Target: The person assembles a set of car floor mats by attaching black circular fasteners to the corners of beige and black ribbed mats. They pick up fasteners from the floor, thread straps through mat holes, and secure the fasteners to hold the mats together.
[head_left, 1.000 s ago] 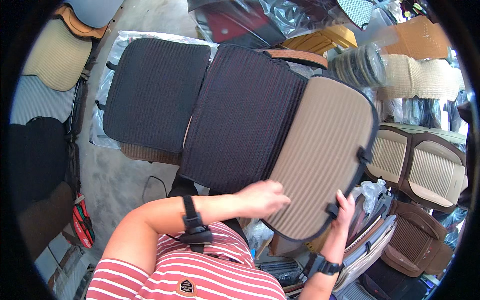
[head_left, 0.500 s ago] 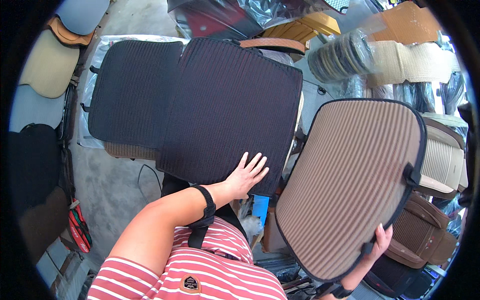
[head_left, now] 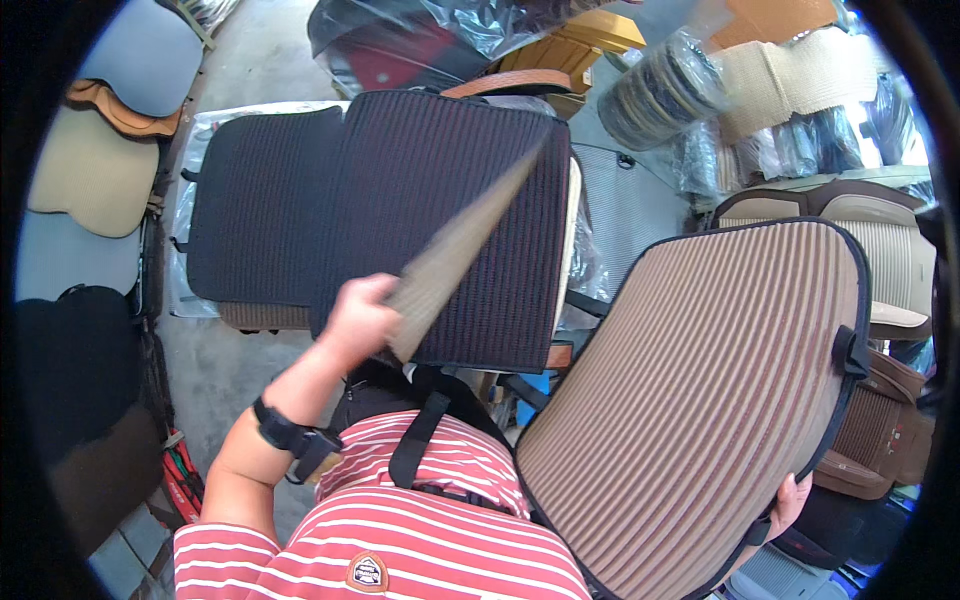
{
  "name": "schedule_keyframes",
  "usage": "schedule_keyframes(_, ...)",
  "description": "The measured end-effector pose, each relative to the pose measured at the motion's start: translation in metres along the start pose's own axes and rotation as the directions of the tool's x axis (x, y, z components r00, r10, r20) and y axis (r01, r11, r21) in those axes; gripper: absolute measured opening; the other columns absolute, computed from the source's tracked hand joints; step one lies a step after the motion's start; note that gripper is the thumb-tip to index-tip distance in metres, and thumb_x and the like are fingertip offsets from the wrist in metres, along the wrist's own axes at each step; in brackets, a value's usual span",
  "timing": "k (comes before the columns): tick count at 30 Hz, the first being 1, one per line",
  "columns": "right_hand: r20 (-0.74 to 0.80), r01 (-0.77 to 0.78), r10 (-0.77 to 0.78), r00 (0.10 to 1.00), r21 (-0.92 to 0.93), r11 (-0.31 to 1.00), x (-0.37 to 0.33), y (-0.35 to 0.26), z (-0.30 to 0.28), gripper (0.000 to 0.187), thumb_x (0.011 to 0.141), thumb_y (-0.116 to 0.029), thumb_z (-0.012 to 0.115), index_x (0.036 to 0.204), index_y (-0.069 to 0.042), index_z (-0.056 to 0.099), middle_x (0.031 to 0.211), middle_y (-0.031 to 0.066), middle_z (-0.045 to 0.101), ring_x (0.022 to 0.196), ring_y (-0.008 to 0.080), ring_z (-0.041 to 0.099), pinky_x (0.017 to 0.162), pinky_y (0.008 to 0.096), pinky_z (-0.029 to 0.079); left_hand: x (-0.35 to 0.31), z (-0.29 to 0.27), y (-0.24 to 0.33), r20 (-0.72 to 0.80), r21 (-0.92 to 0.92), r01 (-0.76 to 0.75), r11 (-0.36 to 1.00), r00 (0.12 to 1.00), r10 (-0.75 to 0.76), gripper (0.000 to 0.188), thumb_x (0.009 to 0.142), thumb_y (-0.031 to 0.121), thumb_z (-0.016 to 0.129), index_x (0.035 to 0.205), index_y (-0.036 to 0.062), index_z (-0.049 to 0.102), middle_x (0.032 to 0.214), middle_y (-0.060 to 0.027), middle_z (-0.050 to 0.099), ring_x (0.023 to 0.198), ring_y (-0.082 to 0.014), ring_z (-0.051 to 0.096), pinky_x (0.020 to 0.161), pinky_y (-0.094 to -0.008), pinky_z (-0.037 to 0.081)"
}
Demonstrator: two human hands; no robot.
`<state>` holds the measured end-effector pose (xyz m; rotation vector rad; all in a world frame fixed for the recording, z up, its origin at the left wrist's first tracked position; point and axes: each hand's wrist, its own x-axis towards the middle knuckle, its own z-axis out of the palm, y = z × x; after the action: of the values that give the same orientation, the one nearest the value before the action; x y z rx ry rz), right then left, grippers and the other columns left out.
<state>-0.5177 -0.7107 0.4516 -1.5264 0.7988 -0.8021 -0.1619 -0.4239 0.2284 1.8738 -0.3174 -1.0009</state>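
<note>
A ribbed black seat mat (head_left: pixel 500 300) lies across the work surface, joined or overlapped at left by a smaller black panel (head_left: pixel 262 205). My left hand (head_left: pixel 362 318) is closed over it, gripping the lower end of a blurred tan flap (head_left: pixel 445 262) that rises diagonally; whether the flap is part of the mat I cannot tell. At right, a brown striped seat mat (head_left: pixel 690 400) with black edging stands tilted. My right hand (head_left: pixel 790 502) grips its lower right edge, fingers partly hidden behind it. A black strap tab (head_left: pixel 851 352) sits on that mat's right edge.
Seat covers in grey, tan and black line the left side, including a tan one (head_left: pixel 95 175). A wrapped roll (head_left: pixel 662 88) and a woven beige roll (head_left: pixel 800 82) lie at the far right. Beige and brown seat covers (head_left: pixel 895 250) stand behind the striped mat.
My left hand has left its flat rest on the black mat, moved left and closed on the tan flap. The striped mat has shifted slightly lower, still in my right hand.
</note>
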Motion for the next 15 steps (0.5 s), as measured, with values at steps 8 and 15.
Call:
schedule_keyframes(8, 0.058, 0.091, -0.087, 0.995, -0.072, 0.993, 0.023, -0.020, 0.080, 0.048, 0.083, -0.013, 0.052, 0.126, 0.005, 0.041, 0.115, 0.0147, 0.056, 0.100, 0.0196, 0.056, 0.089, 0.0330, 0.043, -0.077, -0.190, -0.144, -0.625, -0.720, -0.441, 0.536, 0.748, -0.223, 0.061, 0.048, -0.011, 0.041, 0.108, -0.0031, 0.053, 0.104, -0.0092, 0.058, 0.090, -0.0210, 0.055, 0.080, -0.0247, 0.043)
schedule_keyframes(15, 0.215, -0.065, 0.139, 0.967, -0.319, 0.946, 0.053, 0.039, 0.229, 0.018, 0.076, -0.011, 0.062, 0.092, -0.005, 0.056, 0.086, 0.0011, 0.058, 0.075, 0.0112, 0.053, 0.070, 0.0245, 0.043, -0.115, -0.269, -0.219, -0.824, -0.539, -0.452, 0.711, 0.459, -0.333, 0.062, 0.048, -0.011, 0.041, 0.108, -0.0039, 0.056, 0.107, -0.0093, 0.060, 0.086, -0.0192, 0.056, 0.074, -0.0214, 0.043)
